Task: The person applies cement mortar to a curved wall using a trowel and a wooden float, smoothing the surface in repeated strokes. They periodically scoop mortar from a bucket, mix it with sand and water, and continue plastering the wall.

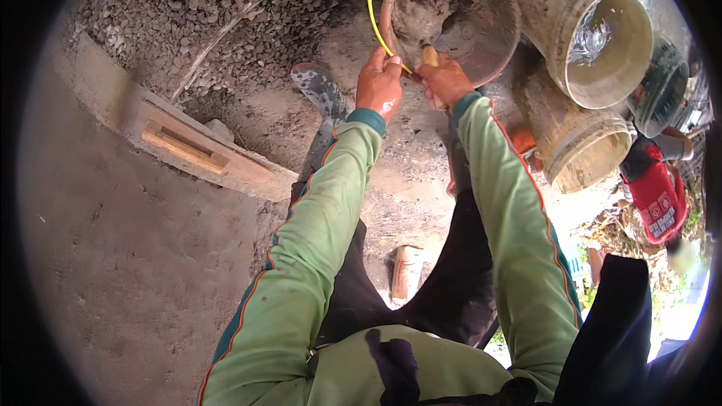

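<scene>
At the top of the head view, a round reddish-brown bucket [492,26] holds a lump of wet grey mortar [417,15]. My left hand [378,84] is closed round the bucket's yellow handle [371,1], at the near left of the rim. Beside it, my right hand [450,80] grips the wooden handle of a trowel [429,56] over the near rim. The trowel's blade is mostly hidden against the mortar. Both my forearms, in pale green sleeves, reach forward to the bucket.
Two large mud-stained buckets [540,49] lie tipped on the right, by a dark container [663,86]. A person in a red shirt [656,194] is beyond them. Rubble [203,0] covers the far left. A wooden float [184,148] rests along the ledge beside a grey surface [135,256].
</scene>
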Available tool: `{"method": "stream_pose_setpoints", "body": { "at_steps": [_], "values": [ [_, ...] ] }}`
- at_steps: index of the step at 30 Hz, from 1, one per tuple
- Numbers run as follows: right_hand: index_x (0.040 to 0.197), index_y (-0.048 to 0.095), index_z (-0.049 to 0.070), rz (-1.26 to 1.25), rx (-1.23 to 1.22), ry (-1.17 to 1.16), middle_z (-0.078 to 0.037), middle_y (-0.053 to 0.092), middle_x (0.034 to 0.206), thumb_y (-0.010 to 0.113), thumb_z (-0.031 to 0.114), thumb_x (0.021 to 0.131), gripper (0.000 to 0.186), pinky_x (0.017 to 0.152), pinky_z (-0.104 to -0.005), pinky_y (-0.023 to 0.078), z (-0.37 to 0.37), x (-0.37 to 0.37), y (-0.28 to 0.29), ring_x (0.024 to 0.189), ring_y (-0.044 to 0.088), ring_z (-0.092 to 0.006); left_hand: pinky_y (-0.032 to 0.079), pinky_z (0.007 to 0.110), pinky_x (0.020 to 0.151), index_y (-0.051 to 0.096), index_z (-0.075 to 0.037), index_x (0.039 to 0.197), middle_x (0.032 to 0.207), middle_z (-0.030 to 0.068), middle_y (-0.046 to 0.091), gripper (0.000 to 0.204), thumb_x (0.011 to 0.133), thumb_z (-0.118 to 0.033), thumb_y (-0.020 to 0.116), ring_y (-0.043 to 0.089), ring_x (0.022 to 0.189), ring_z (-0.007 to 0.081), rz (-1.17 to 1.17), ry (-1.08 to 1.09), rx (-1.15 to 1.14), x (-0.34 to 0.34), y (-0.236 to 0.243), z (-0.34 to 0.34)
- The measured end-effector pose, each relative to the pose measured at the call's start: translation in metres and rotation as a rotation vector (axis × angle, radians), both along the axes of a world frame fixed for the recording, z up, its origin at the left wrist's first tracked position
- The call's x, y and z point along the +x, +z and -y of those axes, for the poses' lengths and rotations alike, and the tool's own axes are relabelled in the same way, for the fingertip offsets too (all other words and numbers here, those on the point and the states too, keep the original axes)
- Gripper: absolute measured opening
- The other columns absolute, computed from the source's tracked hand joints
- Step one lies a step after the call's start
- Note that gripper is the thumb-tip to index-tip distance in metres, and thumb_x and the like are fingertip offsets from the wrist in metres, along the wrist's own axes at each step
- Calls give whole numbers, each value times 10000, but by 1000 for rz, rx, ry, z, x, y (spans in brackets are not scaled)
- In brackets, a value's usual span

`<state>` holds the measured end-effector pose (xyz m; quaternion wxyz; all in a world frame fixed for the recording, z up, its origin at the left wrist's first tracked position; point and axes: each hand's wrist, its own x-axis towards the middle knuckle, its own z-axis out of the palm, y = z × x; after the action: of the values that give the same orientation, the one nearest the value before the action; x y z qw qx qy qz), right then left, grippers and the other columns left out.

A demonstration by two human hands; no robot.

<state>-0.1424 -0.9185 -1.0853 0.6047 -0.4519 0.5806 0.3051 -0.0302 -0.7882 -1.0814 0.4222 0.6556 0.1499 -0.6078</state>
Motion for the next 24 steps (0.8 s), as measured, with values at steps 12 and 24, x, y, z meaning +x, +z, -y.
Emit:
{"method": "stream_pose_setpoints", "body": {
  "at_steps": [12, 24],
  "values": [
    [1241, 550, -48, -164, -555, 1110, -277, 684, 868, 518, 271, 963, 425, 720, -489, 575, 81, 96, 35, 895, 706, -385, 260, 509, 1145, 92, -142, 1578, 1575, 156, 276, 833, 977, -617, 417, 288, 1413, 440, -372, 293, -99, 9, 47, 27],
    [1152, 558, 8, -372, -368, 1108, -172, 698, 869, 528, 271, 953, 332, 638, -423, 583, 122, -5, 35, 783, 730, -279, 530, 361, 783, 420, -75, 1359, 1177, 119, 563, 372, 1026, -229, 487, 598, 968, 196, 11, 97, 47, -20, -16, 4]
  ]
}}
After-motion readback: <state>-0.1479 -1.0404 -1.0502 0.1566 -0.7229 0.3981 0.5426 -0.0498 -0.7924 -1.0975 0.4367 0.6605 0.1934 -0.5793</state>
